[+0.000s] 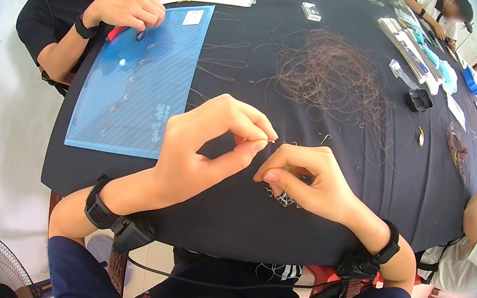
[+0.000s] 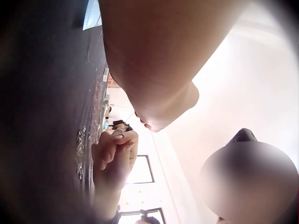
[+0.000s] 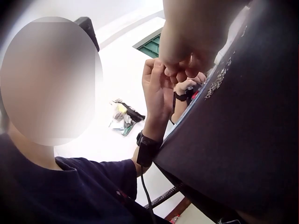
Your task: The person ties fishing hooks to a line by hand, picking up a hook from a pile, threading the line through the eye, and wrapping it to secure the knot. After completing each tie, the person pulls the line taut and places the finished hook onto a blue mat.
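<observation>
My left hand [image 1: 197, 148] is raised over the table, its thumb and index fingertip pinching a small, thin, golden-brown fish hook [image 1: 271, 141]. Close to its right, my right hand [image 1: 314, 184] has curled fingers, the thumb pressed against the index finger on a thin line that is mostly hidden by the fingers. Below the right hand lies a small pile of silvery fish hooks [image 1: 284, 199], partly covered by that hand; it also shows in the right wrist view. One loose hook [image 1: 326, 138] lies just beyond. The wrist views show both hands close together.
A large tangle of brown line [image 1: 333, 70] spreads over the black tablecloth [image 1: 226, 223]. At the left is a blue plastic folder [image 1: 135, 87] with tied lines, where another person's hand [image 1: 129, 7] works. Papers, a black box [image 1: 418, 100] and other people are around the table.
</observation>
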